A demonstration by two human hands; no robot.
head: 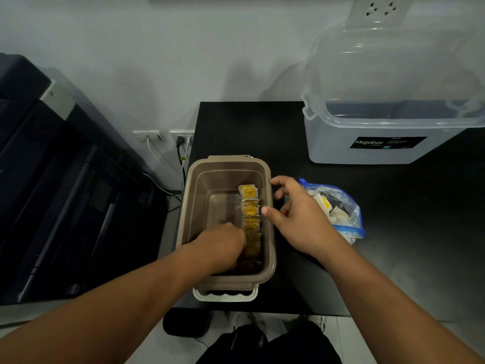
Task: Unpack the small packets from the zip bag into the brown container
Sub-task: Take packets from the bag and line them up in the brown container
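The brown container (267, 177) stands on a black table, with a row of small yellow-labelled packets (248, 206) lined along its right inner wall. My left hand (223, 245) reaches down inside the container at the near end of that row; its fingers are hidden, so what they hold cannot be made out. My right hand (296, 214) hovers over the container's right rim with fingers spread and relaxed, holding nothing. Just right of it lies the clear zip bag (343, 208) with a blue seal, with more white and yellow packets inside.
A large clear storage box (367, 151) with its lid propped up stands at the table's (236, 127) back right. A dark printer-like machine (52, 179) stands left of the table. Wall sockets and cables (181, 151) sit behind the gap between them.
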